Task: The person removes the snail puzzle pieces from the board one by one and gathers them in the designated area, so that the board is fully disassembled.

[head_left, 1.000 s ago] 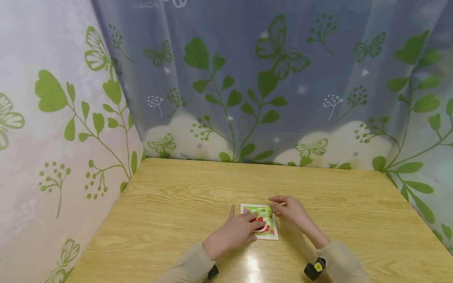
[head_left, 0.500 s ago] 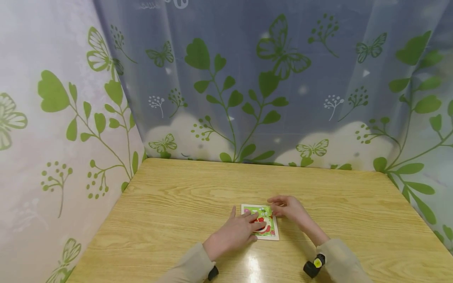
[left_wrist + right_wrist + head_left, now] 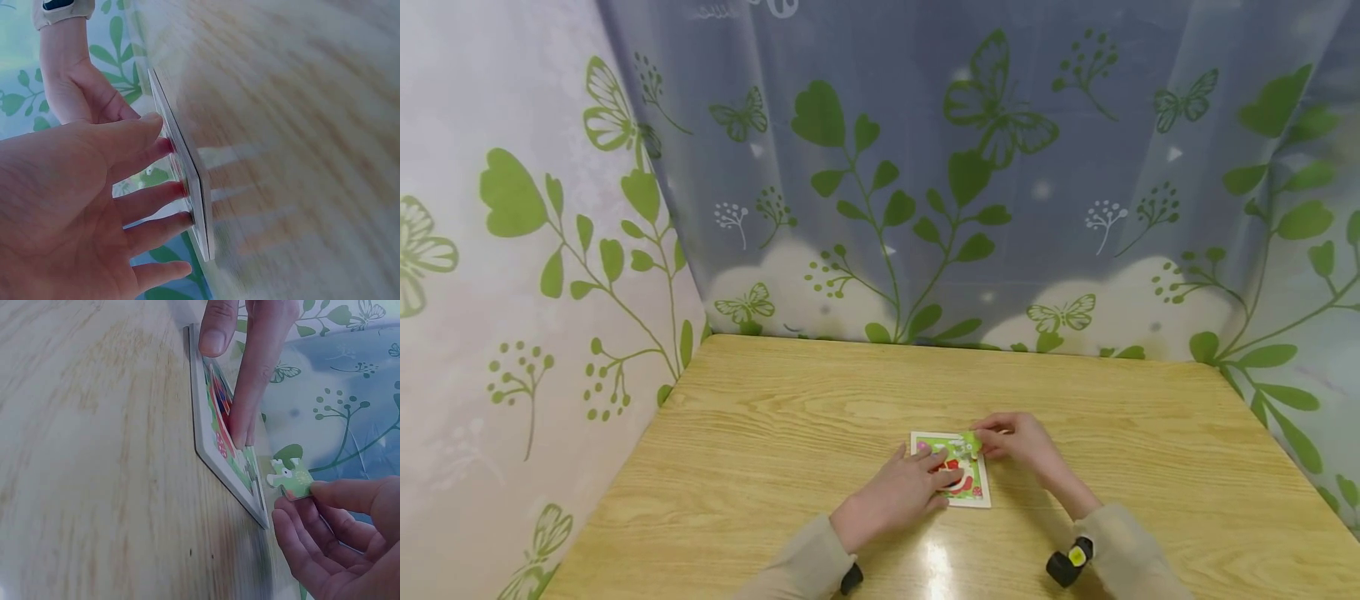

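Note:
A small jigsaw puzzle with a white frame (image 3: pixel 987 493) and a green and red picture lies flat on the table. Across its left and middle part rest the spread, straight fingers of my left hand (image 3: pixel 891 493), hiding some of the picture. At the upper right corner my right hand (image 3: pixel 1021 442) pinches a green puzzle piece (image 3: pixel 294 480) between thumb and fingers. In the right wrist view this piece, with an eye-like dot on it, is lifted clear of the board. A greyish bare patch shows in the picture near that corner.
The wooden table (image 3: pixel 790 400) reaches back to a hanging cloth (image 3: pixel 910 208) printed with leaves and butterflies. Similar cloth (image 3: pixel 535 350) hangs along the left side. A dark wrist device (image 3: pixel 1067 565) sits at the right sleeve.
My right hand has raised the green piece from the puzzle's upper right corner, uncovering a greyish patch. The left hand stays on the puzzle, its thumb slightly lower.

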